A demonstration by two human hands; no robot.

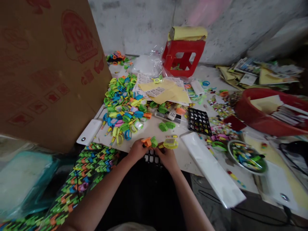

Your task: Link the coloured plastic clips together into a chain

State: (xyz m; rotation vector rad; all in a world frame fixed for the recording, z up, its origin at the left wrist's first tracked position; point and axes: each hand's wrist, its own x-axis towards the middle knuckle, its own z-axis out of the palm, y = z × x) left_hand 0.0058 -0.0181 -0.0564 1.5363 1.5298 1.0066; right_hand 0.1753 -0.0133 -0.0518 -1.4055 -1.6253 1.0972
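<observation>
My left hand (137, 150) is at the table's front edge, fingers closed around an orange toy watch (146, 141). Close by, my right hand (168, 157) has its fingers pinched at a green toy watch (154, 141) between the two hands; its fingertips are partly hidden. Under both hands a black grid tray (152, 158) with square openings juts over my lap. A yellow toy watch (170, 143) lies just beyond my right knuckles. Farther in, two green toy watches (166, 126) lie side by side. To the left spreads a heap of colourful toy watches (125, 106).
A large cardboard box (48, 70) stands at left, above bags of toy watches (84, 173). Rightward are another black grid tray (199, 121), a long white packet (213, 168), a bowl of candy (247, 157) and a red basin (264, 125). A red stool (184, 45) stands behind.
</observation>
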